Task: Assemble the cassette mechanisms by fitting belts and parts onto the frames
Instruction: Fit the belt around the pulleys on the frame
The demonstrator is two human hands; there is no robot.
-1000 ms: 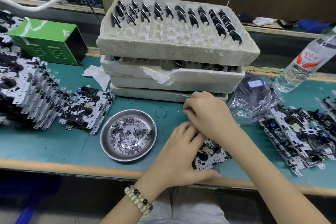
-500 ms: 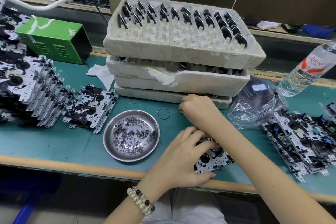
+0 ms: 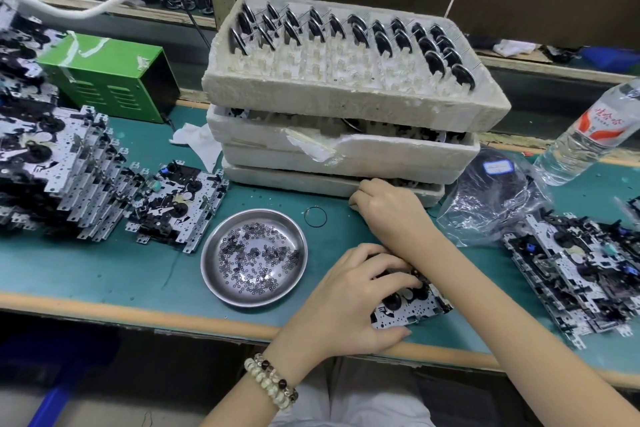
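A cassette mechanism frame [image 3: 412, 308] lies near the table's front edge. My left hand [image 3: 349, 302] grips it from the left and covers most of it. My right hand [image 3: 391, 215] rests farther back with fingers curled, close to the lowest foam tray; whether it holds anything is hidden. A thin black belt [image 3: 315, 217] lies loose on the mat between the steel dish [image 3: 221, 291] and the trays. The dish holds several small washers [image 3: 256, 262].
Three stacked foam trays [image 3: 349, 104] hold flywheels [image 3: 433, 61]. Piles of mechanisms lie at left [image 3: 59, 163] and right [image 3: 585, 270]. A plastic bag of belts [image 3: 495, 198], a water bottle [image 3: 585, 135], a green box [image 3: 107, 76] and a tissue [image 3: 195, 146] sit behind.
My right hand has lifted off the held frame and moved back toward the lowest foam tray. My left hand stays on the frame.
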